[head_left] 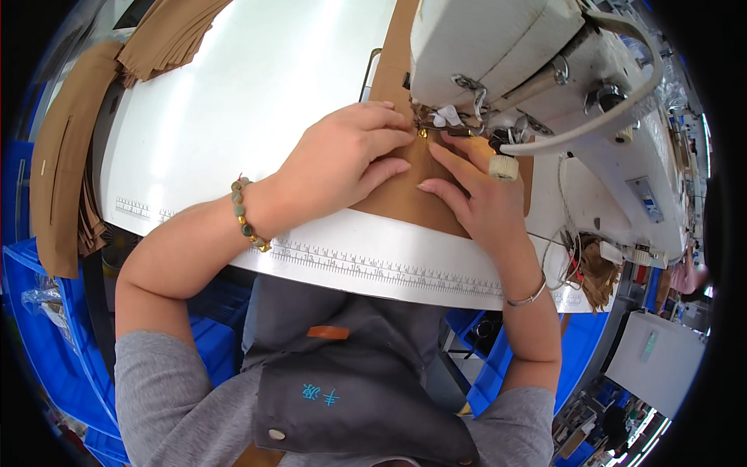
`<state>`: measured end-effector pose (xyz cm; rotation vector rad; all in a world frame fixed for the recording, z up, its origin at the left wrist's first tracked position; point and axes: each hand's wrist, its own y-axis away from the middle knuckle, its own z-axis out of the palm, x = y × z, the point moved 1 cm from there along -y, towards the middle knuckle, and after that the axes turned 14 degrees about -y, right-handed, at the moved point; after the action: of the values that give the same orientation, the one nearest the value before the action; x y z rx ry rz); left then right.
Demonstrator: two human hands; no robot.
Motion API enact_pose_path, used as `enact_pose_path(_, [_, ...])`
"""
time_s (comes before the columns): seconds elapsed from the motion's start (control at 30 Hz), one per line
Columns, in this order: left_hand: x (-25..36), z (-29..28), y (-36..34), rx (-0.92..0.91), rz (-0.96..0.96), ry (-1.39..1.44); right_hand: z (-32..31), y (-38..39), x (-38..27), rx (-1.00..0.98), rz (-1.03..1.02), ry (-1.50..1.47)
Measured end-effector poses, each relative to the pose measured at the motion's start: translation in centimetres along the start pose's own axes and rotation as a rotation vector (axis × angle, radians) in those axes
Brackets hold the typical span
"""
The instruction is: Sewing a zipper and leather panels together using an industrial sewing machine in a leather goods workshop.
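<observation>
Head view: the left fingers (pixel 393 142), slightly parted, lie on a brown fabric piece (pixel 401 201); the right fingers (pixel 455 165), bent and spread, rest on it opposite, thumb apart from index. Neither set closes around anything. The fabric lies on the white surface (pixel 233 117), partly under the sewing machine (pixel 490 47). A ruler scale (pixel 366 266) follows the near edge. Stacked brown pieces (pixel 66 148) hang at left; bunched brown cloth (pixel 597 276) sits at right.

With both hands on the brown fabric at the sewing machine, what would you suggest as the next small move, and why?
Probably guide the brown fabric slightly forward, since it lies under the head of the sewing machine, and the left hand and right hand rest on it, flanking the needle area.
</observation>
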<state>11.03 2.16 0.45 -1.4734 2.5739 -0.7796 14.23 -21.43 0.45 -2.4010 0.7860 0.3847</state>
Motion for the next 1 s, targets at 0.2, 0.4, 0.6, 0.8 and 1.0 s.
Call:
enact_pose_path(0.2, [-0.7,-0.9,0.3,-0.054,-0.478,0.649,0.1,1.2,-4.0,-0.118,-0.182,0.109])
enact_pose_path(0.4, [-1.4,-1.4,0.2,-0.11,-0.545,1.212,0.2,0.9,-3.5,0.065,-0.211,0.204])
enact_pose_path(0.6, [-2.0,-2.5,0.0,-0.081,-0.237,0.294,-1.2,0.7,-1.7,0.321,-0.03,-0.089])
enact_pose_path(0.8, [-0.3,0.0,0.4,-0.04,0.04,-0.161,-1.0,0.6,-2.1,0.323,-0.028,-0.105])
enact_pose_path(1.0, [-0.1,1.2,-0.1,0.046,0.141,-0.325,-1.2,0.7,-2.2,0.286,-0.03,-0.137])
